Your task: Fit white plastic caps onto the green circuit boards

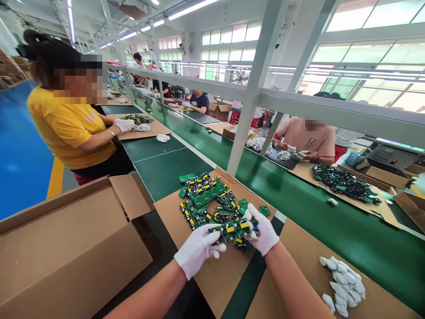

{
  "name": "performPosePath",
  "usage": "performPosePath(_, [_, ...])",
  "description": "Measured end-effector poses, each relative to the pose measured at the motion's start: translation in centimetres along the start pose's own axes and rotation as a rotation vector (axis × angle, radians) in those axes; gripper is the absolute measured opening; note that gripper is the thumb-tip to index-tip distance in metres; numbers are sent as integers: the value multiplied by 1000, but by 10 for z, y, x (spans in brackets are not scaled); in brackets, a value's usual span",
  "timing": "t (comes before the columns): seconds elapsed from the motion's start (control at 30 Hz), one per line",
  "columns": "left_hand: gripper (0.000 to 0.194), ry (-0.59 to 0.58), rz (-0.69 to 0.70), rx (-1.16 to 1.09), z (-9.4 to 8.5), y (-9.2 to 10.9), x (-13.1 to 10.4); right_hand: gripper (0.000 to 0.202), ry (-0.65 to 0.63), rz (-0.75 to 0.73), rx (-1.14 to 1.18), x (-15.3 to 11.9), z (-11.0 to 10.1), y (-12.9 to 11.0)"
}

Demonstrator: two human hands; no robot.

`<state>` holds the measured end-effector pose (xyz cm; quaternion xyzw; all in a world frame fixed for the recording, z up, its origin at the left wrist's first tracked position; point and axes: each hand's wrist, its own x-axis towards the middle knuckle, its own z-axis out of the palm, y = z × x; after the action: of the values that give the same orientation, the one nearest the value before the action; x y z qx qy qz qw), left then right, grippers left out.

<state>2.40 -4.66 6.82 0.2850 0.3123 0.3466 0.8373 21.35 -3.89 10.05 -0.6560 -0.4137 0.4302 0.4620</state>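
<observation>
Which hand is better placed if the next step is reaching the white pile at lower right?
Right, probably. The right hand is nearer the white pile; the left hand is farther away. Both hold the boards, so the right would need to let go first.

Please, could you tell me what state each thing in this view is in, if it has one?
Left hand: gloved, gripping
Right hand: gloved, gripping
Held circuit boards: raised between both hands
Circuit board pile: loose, heaped
Large cardboard box: open
White bundles: piled
Ceiling light: on
</observation>
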Motion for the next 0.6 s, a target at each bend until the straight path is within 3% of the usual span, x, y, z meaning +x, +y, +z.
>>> performPosePath(0.13, [47,91,9,-74,-5,-1,3,48,89,-135,-52,6,-8,-14])
performPosePath(0.3, [50,136,109,123,4,0,-1,30,106,-317,-222,-1,-3,-20])
performPosePath(0.43, [44,22,161,156,11,-4,-3,42,19,-244,-321,-18,12,-11])
performPosePath(0.6, [44,-139,8,-56,6,-13,0,46,-138,-148,-263,-28,14,-10])
